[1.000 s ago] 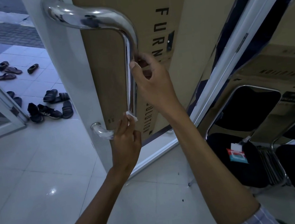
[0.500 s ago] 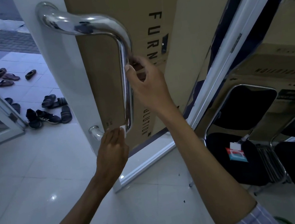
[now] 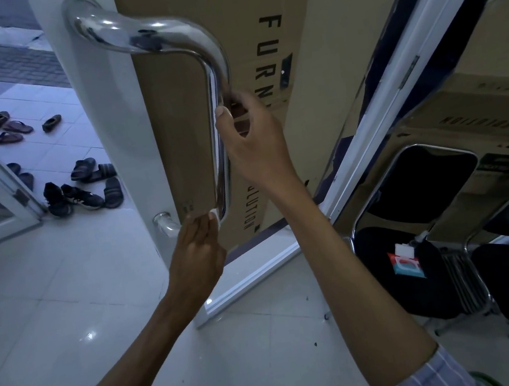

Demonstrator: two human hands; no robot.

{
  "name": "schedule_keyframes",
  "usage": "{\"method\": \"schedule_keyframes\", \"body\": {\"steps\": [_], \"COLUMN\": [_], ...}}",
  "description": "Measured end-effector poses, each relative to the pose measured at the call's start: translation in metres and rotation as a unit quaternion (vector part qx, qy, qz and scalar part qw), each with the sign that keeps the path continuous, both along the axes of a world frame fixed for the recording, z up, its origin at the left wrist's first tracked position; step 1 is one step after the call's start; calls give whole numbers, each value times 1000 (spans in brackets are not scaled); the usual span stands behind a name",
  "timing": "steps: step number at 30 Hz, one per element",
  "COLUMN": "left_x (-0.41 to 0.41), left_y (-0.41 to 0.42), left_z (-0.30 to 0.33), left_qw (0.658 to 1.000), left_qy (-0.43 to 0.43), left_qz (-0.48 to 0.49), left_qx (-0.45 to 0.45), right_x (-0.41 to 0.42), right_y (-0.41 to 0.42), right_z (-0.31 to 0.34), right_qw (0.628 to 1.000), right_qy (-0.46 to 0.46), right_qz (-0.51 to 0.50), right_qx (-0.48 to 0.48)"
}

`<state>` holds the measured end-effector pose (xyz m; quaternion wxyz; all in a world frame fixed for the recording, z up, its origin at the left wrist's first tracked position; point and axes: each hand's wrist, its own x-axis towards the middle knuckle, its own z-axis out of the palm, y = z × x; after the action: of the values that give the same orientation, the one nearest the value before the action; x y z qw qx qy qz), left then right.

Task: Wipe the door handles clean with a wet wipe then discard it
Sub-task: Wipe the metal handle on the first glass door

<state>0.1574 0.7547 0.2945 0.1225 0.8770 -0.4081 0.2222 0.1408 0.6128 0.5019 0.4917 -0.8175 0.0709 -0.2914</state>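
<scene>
**Wiping the bottom of the door handle**

The left hand point(image 3: 194, 253) presses a white wipe point(image 3: 214, 215) against the lower bend of the chrome door handle point(image 3: 218, 139), fingers curled round the wipe, only a corner of which shows. Higher up, the right hand point(image 3: 256, 146) grips the handle's upright bar, thumb in front. To the right, a wipes packet point(image 3: 407, 264) lies on a black chair point(image 3: 428, 273). Beyond the door, shoes point(image 3: 83, 190) lie scattered on the tiles.

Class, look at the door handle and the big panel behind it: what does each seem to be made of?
Handle: polished metal, probably chromed or stainless steel; it mirrors the room and shows bright highlights. Panel: brown cardboard, matte, with printed black lettering.
</scene>
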Motion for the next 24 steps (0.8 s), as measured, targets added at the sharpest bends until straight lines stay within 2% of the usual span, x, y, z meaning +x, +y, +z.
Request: {"method": "schedule_keyframes", "body": {"steps": [4,14,24], "left_x": [4,-7,-1], "left_y": [33,43,56], "left_z": [-15,-27,-35], "left_qw": [999,995,992], "left_qy": [-47,-45,-33], "left_qz": [15,70,100], "left_qx": [8,-61,-64], "right_x": [0,1,5], "right_y": [-2,-3,-5], "right_z": [-1,-3,-7], "right_qw": [1000,1000,1000], "right_qy": [2,-11,-10], "right_qz": [0,0,3], "right_qx": [-5,-14,-13]}}
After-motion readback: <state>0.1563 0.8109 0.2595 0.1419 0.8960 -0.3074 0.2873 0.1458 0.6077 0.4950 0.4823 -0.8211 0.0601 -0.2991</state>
